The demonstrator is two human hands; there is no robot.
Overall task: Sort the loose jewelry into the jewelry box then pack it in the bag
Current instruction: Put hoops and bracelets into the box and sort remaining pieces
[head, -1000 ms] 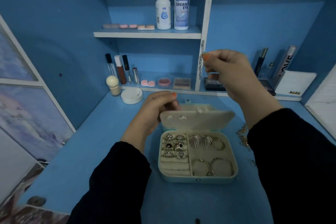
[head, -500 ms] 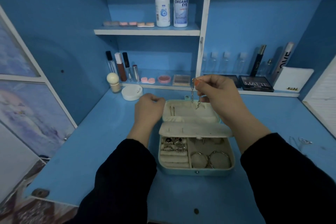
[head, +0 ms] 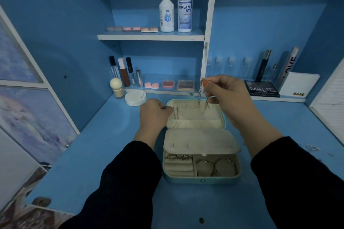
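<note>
Two bangles (head: 214,167) are lying in the front right compartment of the open jewelry box (head: 202,180), which is sitting on the blue desk (head: 111,154). Rings (head: 178,157) are sitting in the rolls to their left. Farther back, the left hand (head: 154,115) is resting curled against the left edge of the lid (head: 195,117); I cannot tell whether it is gripping it. The right hand (head: 229,95) is pinching a gold chain (head: 200,95), which is dangling over the lid.

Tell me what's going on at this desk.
A person is sorting jewelry. The right hand pinches a gold chain, dangling it over the open lid of the jewelry box. The left hand sits curled at the lid's left edge; a grip isn't clear. Some rings and hoops already lie in its compartments.
</note>
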